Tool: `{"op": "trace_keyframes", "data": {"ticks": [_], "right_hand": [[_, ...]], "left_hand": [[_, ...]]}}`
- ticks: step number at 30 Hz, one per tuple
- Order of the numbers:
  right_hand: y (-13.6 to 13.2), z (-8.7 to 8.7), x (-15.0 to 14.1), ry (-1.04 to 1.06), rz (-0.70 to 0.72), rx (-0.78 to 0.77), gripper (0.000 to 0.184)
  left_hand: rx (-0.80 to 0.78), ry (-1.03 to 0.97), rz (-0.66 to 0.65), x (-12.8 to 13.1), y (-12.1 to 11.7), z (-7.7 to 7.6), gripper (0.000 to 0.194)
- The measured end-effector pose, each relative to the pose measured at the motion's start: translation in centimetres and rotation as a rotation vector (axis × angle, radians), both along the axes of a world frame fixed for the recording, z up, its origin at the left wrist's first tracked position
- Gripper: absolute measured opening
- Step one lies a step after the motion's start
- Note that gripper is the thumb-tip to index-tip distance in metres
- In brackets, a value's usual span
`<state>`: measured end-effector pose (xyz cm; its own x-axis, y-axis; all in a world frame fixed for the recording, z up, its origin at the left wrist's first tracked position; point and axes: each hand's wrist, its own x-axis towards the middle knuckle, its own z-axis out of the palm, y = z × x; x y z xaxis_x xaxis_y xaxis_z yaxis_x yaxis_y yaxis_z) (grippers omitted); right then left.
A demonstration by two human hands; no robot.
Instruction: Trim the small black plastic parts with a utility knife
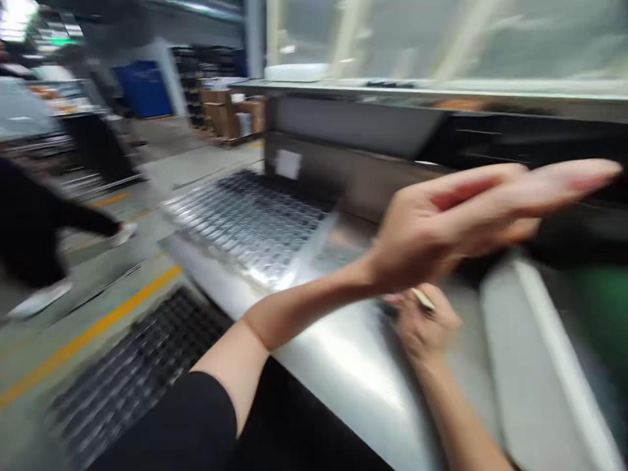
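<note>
My left hand [471, 216] reaches across to the right above a shiny metal work surface [343, 366], fingers stretched out flat and together, holding nothing. Under it my right hand [424, 324] rests on the metal surface with its fingers curled; a thin pale sliver shows at the fingertips, too blurred to name. A clear plastic tray [245, 219] with rows of small pockets lies on the surface to the left of both hands. The whole picture is smeared by motion.
A dark machine housing [373, 137] rises behind the surface. Another dark gridded tray [132, 373] sits low at the left. A person in dark clothes and white shoes [34, 229] walks on the floor, which has a yellow line [93, 330]. Cardboard boxes [230, 114] stand far back.
</note>
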<state>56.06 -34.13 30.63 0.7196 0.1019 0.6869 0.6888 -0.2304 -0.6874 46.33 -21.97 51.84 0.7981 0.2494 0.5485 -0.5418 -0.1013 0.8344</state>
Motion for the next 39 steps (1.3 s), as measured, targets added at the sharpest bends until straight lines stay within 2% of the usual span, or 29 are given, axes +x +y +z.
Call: {"op": "trace_keyframes", "data": {"ticks": [1, 4, 7, 9, 11, 14, 18, 22, 24, 26, 29, 32, 35, 39], "right_hand": [[-0.5, -0.1, -0.2, 0.027, 0.063, -0.026, 0.055], [-0.3, -0.3, 0.5, -0.001, 0.102, -0.054, 0.045], [0.2, -0.5, 1.6, -0.008, -0.013, -0.2, 0.031], [0.4, -0.7, 1.6, 0.059, -0.066, -0.332, 0.031], [0.7, -0.8, 1.4, 0.102, -0.096, -0.443, 0.034], [1.0, -1.0, 1.3, 0.108, -0.093, -0.487, 0.033], [1.2, -0.8, 1.4, 0.102, -0.069, -0.49, 0.028], [1.1, -0.2, 1.3, 0.125, -0.071, -0.52, 0.02], [0.9, 0.0, 1.1, 0.137, -0.069, -0.544, 0.014], [0.7, 0.2, 1.0, 0.144, -0.062, -0.564, 0.012], [0.6, 0.5, 0.9, 0.147, -0.058, -0.564, 0.015], [0.6, 0.7, 0.9, 0.143, -0.046, -0.541, 0.019], [0.5, 0.9, 0.9, 0.133, -0.031, -0.523, 0.021], [0.3, 1.1, 0.8, 0.125, -0.024, -0.524, 0.02]], "left_hand": [[-0.019, -0.11, -0.129, -0.2, -0.3, -0.3, 0.024], [0.009, -0.233, -0.257, 0.8, -1.1, -2.1, 0.046], [0.142, -0.26, -0.277, 2.5, -2.6, -4.2, 0.048], [0.246, -0.218, -0.25, 3.6, -3.9, -5.2, 0.044], [0.349, -0.156, -0.214, 5.3, -5.3, -5.6, 0.039], [0.537, -0.14, -0.165, 9.2, -8.2, -4.7, 0.028], [0.898, -0.133, -0.044, 16.4, -14.0, -2.0, 0.017], [1.231, -0.048, 0.073, 23.0, -20.9, -0.8, 0.042], [1.354, -0.01, 0.113, 25.2, -23.8, -0.9, 0.057], [1.445, 0.004, 0.118, 26.5, -25.6, -1.3, 0.061], [1.483, -0.057, 0.053, 27.7, -26.3, -1.8, 0.048], [1.36, -0.095, -0.007, 29.0, -25.3, -1.7, 0.044], [1.218, -0.04, 0.033, 30.7, -24.3, -1.4, 0.044], [1.263, 0.02, 0.018, 32.2, -24.3, -1.6, 0.039]]}}
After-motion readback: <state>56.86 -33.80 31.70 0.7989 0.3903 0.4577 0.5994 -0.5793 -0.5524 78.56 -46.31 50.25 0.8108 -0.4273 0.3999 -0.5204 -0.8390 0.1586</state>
